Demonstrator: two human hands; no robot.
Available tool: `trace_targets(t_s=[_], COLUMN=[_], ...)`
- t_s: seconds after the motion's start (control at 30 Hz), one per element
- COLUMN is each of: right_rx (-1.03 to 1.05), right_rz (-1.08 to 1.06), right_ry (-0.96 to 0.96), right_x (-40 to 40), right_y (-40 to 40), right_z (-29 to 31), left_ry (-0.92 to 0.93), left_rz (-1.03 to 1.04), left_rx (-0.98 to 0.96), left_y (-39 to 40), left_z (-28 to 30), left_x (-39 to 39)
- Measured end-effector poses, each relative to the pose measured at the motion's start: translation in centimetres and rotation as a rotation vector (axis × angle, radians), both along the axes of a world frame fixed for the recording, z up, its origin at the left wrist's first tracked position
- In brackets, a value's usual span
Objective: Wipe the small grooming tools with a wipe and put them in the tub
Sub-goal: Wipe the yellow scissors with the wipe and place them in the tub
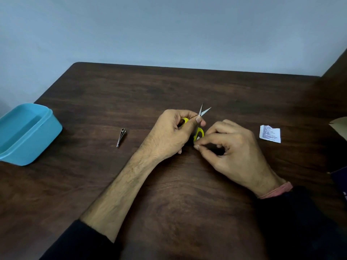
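1. Yellow-handled small scissors (199,126) sit between the person's two hands near the middle of the dark wood-grain counter (187,194), blades parted in a narrow V that points away from the person.
2. The left hand (172,132) curls around one yellow loop, its thumb pressed near the pivot, so it grips the scissors.
3. The right hand (229,145) has its thumb and forefinger pinched together at the other yellow loop; the remaining fingers are curled loosely. Whether a wipe lies between those fingertips I cannot tell.
4. Left of the hands, well apart from them, a metal nail clipper (121,137) lies flat on the counter, its wider end pointing away from the person.
5. Farther left, at the counter's edge, stands the blue plastic tub (47,126), open at the top; I see nothing inside the part that shows.
6. Right of the hands, a torn white sachet wrapper (270,133) with small print lies flat on the counter.
7. Both forearms rest low over the counter; a dark sleeve (293,222) covers the right one to the wrist, where a pinkish band shows.
8. Behind the counter rises a pale blue wall (169,29).
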State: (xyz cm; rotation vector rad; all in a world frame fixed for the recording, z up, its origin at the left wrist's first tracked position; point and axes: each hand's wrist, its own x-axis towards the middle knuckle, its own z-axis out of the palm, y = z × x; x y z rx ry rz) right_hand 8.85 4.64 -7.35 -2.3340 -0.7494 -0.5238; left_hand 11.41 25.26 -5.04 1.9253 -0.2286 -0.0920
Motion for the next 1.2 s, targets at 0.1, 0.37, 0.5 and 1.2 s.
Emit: trace_targets(t_s=[0.1,0.37,0.5,1.2], right_rx=[0.009,0.05,0.037,0.326], right_rz=[0.007,-0.061,-0.056,-0.125], right_ry=[0.034,0.064,0.05,-0.004], right_x=[0.1,0.3,0.4,-0.2], right_y=[-0.1,-0.3,-0.3,0.5], right_z=[0.0,0.0,0.1,0.6], left_ry=[0.007,0.0,0.003,-0.044], left_rz=[0.013,0.029,0.011,0.005], left_rx=[-0.006,0.004,0.0,-0.176], left_y=[0.0,0.0,0.0,0.1], left_z=[0.1,0.0,0.1,-0.3], left_x=[0.0,0.1,0.1,0.3])
